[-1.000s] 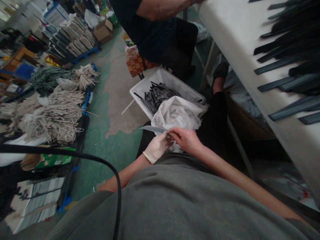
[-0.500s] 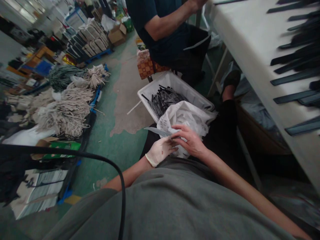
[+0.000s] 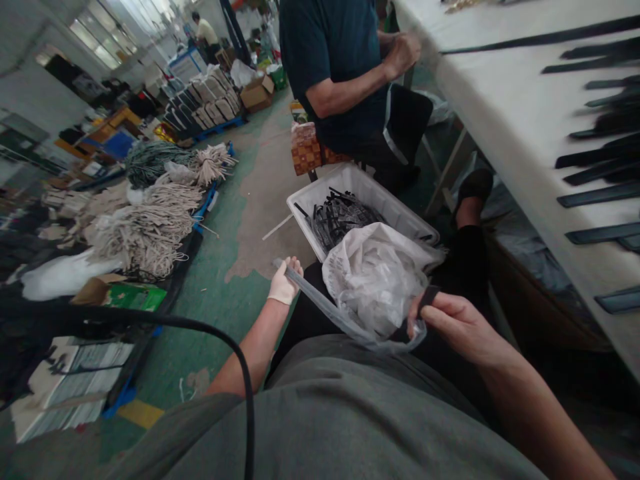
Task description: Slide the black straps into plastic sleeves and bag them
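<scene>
My gloved left hand [image 3: 285, 280] is closed on one end of a long clear plastic sleeve [image 3: 330, 310], left of the white bag. The sleeve sags across my lap toward my bare right hand [image 3: 453, 319]. That hand pinches a short dark strap [image 3: 428, 298], with the sleeve's other end hanging by its fingers. Between my hands a crumpled white plastic bag [image 3: 373, 267] lies open, with clear plastic inside. Behind it stands a white bin [image 3: 400, 210] with black strips in clear wrapping [image 3: 343, 210].
A table [image 3: 500, 87] bearing dark straps [image 3: 600, 193] runs along the right. Another person [image 3: 330, 60] sits ahead on a checkered seat. Pallets with bundled cords [image 3: 145, 227] stand at the left. A black cable [image 3: 215, 327] crosses the lower left.
My hands have moved apart, left hand leftward and right hand rightward. The plastic sleeve is now stretched out between them, and a dark strap shows at my right hand. The view has shifted slightly.
</scene>
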Demonstrator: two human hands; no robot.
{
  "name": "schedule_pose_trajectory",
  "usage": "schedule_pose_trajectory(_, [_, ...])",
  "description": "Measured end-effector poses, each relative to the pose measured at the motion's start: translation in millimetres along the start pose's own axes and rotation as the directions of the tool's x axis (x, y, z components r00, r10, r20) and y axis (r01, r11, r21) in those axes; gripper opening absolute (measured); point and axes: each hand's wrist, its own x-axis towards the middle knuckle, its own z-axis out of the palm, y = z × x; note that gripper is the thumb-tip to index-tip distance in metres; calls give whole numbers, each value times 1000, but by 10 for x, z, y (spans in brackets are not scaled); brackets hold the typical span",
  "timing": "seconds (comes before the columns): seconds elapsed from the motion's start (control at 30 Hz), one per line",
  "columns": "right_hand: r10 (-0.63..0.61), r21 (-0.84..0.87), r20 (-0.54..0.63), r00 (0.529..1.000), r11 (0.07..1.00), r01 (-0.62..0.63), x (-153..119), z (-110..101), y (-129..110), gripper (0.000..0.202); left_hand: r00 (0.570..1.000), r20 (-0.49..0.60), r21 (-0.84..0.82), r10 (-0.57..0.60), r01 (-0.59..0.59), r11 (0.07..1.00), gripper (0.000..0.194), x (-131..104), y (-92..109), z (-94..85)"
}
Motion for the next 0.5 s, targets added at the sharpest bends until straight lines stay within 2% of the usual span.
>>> schedule_pose_trajectory(0.07, [52,-32,-6,999,998,-52,65,22,31,40,988,152,117,30,-48,992,23,-110,-19,100])
schedule_pose_trajectory(0.1, [58,-36,-31,998,998,-59,128,39,50,40,968,249,208,23,-77,975,26,-188,-65,143])
schedule_pose_trajectory(0.17, [14,-24,-95,995,1000,-16,298,54,74,38,900,433,396,-44,-146,906,33,-351,-199,196])
schedule_pose_trajectory(0.23, [-69,8,-137,988,998,70,496,25,60,35,823,547,527,-153,-197,827,42,-489,-342,207])
schedule_pose_trajectory(0.3, [-132,45,-156,979,989,141,680,-42,1,33,755,601,621,-264,-233,748,48,-590,-458,192])
schedule_pose_trajectory(0.43, [-209,68,-138,968,973,220,909,-136,-179,33,664,579,766,-473,-246,594,47,-740,-559,170])
schedule_pose_trajectory(0.5, [-222,43,-128,966,972,229,954,-90,-250,33,623,610,755,-490,-268,599,46,-804,-554,212])
